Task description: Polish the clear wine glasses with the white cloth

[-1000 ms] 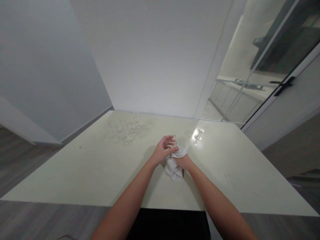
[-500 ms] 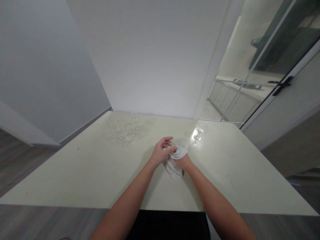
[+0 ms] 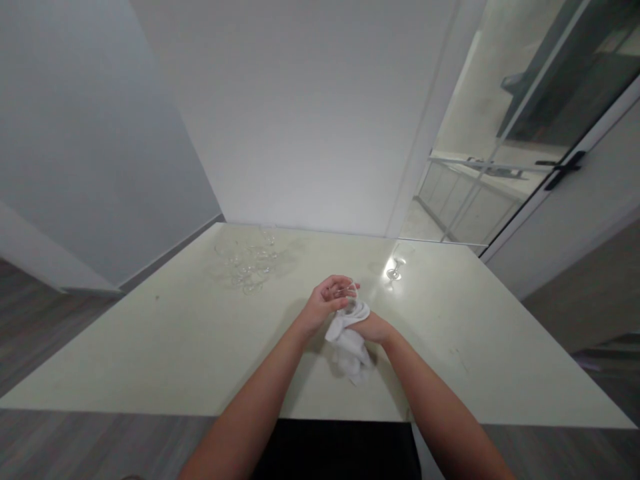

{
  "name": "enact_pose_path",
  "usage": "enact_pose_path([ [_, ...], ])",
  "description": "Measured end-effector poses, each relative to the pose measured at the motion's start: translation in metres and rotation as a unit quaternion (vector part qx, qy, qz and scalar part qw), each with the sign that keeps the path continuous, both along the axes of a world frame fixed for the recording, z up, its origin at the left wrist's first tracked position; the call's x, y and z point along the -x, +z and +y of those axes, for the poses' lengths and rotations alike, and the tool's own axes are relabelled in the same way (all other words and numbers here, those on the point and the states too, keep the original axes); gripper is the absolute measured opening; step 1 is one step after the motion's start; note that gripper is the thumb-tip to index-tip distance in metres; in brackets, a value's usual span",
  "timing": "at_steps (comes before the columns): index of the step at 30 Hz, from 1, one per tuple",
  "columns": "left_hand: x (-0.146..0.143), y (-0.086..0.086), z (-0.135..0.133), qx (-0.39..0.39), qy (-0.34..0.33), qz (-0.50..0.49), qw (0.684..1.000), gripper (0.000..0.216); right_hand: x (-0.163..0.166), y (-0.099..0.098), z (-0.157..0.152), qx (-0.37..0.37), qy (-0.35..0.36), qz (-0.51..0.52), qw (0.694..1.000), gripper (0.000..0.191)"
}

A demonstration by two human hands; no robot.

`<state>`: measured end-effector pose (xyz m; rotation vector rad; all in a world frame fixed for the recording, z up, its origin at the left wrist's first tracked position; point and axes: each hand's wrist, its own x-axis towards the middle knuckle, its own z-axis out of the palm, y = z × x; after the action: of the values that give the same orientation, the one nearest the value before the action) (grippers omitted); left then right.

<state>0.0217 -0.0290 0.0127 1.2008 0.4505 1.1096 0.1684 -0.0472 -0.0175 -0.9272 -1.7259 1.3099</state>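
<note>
Over the middle of the table, my left hand (image 3: 327, 303) is curled around a clear stemmed glass (image 3: 353, 288), of which only part shows between the fingers. My right hand (image 3: 369, 327) grips a white cloth (image 3: 350, 350) and presses it against the glass; its fingers are mostly covered by the fabric. The loose end of the cloth hangs below the right hand. Another stemmed glass (image 3: 395, 272) stands beyond my right hand, beside a bright reflection on the tabletop.
Several clear glasses (image 3: 250, 263) are grouped at the far left of the pale table (image 3: 200, 347). A white wall (image 3: 310, 133) rises behind the table's back edge. To the right is a glazed door with a black handle (image 3: 565, 170).
The cloth has shifted around the glass, and its loose end hangs lower. More of the glass shows past my left fingers. My right wrist has turned slightly.
</note>
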Motion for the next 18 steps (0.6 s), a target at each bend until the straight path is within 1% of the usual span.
enact_pose_path([
  [1, -0.002, -0.001, 0.002, 0.002, 0.035, 0.015, 0.999, 0.052, 0.002, -0.002, 0.004, -0.009, -0.001, 0.006, 1.0, 0.026],
  [3, -0.005, -0.005, 0.005, 0.0, 0.11, 0.052, 0.993, 0.053, 0.004, -0.006, 0.011, -0.05, -0.031, -0.007, 0.998, 0.026],
  [5, -0.007, -0.006, 0.007, 0.002, 0.149, 0.07, 0.986, 0.05, 0.005, -0.01, 0.016, -0.084, -0.051, -0.027, 0.995, 0.027],
  [7, -0.007, -0.005, 0.005, 0.013, 0.138, 0.059, 0.989, 0.047, 0.003, -0.01, 0.015, -0.082, -0.042, -0.028, 0.995, 0.029],
  [11, 0.0, 0.003, -0.002, 0.01, 0.036, 0.03, 0.999, 0.053, -0.001, -0.003, 0.002, -0.006, 0.019, -0.007, 1.0, 0.032],
  [13, 0.001, 0.005, -0.003, 0.006, -0.001, 0.026, 1.0, 0.055, -0.002, 0.0, -0.001, 0.008, 0.023, -0.005, 1.0, 0.036],
  [15, -0.001, 0.003, -0.002, 0.013, 0.004, 0.028, 1.0, 0.053, 0.0, -0.001, 0.001, -0.001, 0.003, -0.002, 1.0, 0.036],
  [16, -0.003, 0.0, 0.0, 0.018, 0.024, 0.034, 0.999, 0.051, 0.001, -0.002, 0.004, -0.008, -0.009, 0.001, 1.0, 0.035],
  [18, -0.007, -0.006, 0.005, 0.027, 0.091, 0.061, 0.994, 0.049, 0.004, -0.005, 0.01, -0.029, -0.031, 0.005, 0.999, 0.031],
])
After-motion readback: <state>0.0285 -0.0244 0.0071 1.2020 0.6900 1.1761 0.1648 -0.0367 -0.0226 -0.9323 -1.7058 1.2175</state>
